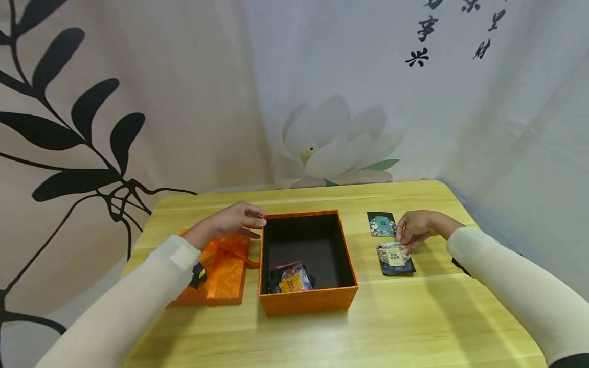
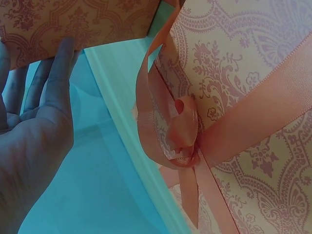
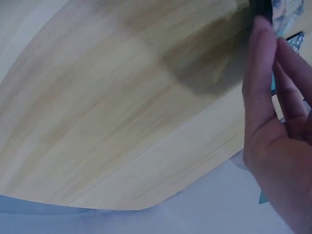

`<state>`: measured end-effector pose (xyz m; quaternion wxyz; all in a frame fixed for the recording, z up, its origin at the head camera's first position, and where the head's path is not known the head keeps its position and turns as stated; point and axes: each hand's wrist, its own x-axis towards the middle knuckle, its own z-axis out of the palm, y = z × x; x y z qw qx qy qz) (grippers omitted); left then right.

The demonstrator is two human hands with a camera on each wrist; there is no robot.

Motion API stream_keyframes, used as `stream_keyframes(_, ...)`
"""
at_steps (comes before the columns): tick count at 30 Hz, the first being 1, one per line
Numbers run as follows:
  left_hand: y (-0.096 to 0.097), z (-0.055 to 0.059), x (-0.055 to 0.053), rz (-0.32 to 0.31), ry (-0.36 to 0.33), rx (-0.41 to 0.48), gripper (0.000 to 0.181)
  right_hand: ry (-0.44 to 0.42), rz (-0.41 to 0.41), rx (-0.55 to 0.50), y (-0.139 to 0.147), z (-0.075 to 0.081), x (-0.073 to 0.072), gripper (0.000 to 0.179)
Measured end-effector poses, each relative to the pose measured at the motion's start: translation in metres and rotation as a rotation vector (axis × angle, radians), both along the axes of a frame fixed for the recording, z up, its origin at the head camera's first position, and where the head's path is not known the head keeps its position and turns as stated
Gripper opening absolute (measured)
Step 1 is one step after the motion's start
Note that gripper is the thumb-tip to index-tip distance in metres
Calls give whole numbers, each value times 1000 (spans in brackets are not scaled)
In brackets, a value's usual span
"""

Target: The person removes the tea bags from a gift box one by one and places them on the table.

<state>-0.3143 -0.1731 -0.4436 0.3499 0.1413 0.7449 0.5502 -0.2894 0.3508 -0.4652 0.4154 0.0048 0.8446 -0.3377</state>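
Note:
An orange box [image 1: 308, 304] with a dark inside stands without its cover on the table. Several small packets [image 1: 292, 281] lie in its near left corner. My left hand [image 1: 234, 219] is at the box's far left corner; in the left wrist view its fairly straight fingers [image 2: 59, 80] touch the patterned outer wall. On the right, my right hand [image 1: 417, 228] pinches the top edge of a dark sachet [image 1: 395, 260] with a pale label. Just beyond it lies another dark sachet [image 1: 381, 224] with a teal label, close to the fingertips.
Left of the box, under my left forearm, lies an orange patterned lid [image 1: 230, 286] with a ribbon [image 2: 214, 141] tied in a bow. The wooden table [image 1: 414, 322] ends at a rounded far right corner. Printed curtains [image 1: 207, 102] hang behind it.

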Motion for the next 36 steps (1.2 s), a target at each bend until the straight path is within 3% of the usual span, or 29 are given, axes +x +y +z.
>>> stream_keyframes(10,0,0,-1,7,-14,1,52,64,90,71,-11,22,-3,15)
stream_keyframes(18,1,0,0,10,-9,0,52,112,132,-28,-32,56,-17,25)
stream_keyframes(26,0,-1,1,6,-19,11,55,215,105,-187,-80,98,-18,27)
stream_keyframes(30,0,0,1,2,-15,2,54,182,106,-289,-107,109,-17,31)
stream_keyframes(36,-1,0,0,-2,-4,-12,54,47,128,-401,-146,113,-14,34)
